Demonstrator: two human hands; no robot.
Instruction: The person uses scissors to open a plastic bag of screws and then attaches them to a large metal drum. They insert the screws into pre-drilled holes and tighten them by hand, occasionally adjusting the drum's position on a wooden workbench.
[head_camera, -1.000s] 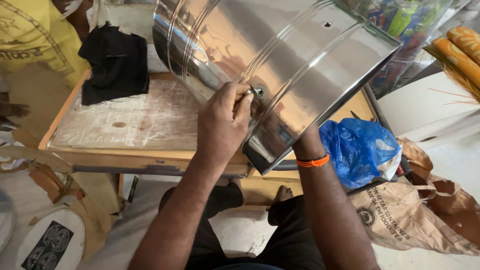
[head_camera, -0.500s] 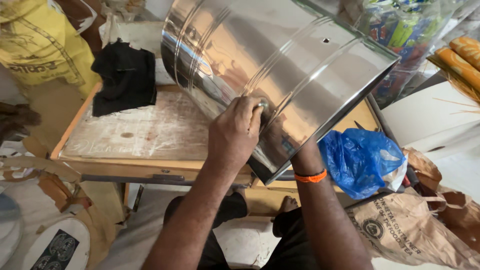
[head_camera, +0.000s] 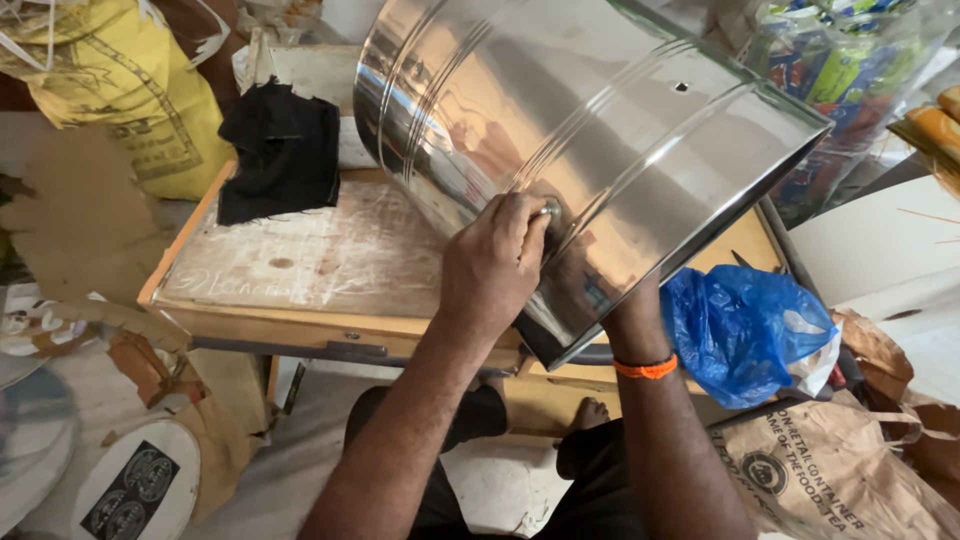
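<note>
I see a big polished stainless-steel drum (head_camera: 600, 150) lying tilted over the wooden desk (head_camera: 330, 270), its mirror-bright wall ringed with raised ribs, pierced by a small hole near the open rim, and reflecting my arm. My left hand (head_camera: 495, 265) is clenched on a small knob-like metal fitting (head_camera: 548, 211) on the drum's side, while my right hand (head_camera: 630, 315), an orange band at the wrist, goes under the rim, so I cannot tell its grip. Nearby lie a blue plastic bag (head_camera: 745, 330) and a black cloth (head_camera: 280, 160).
</note>
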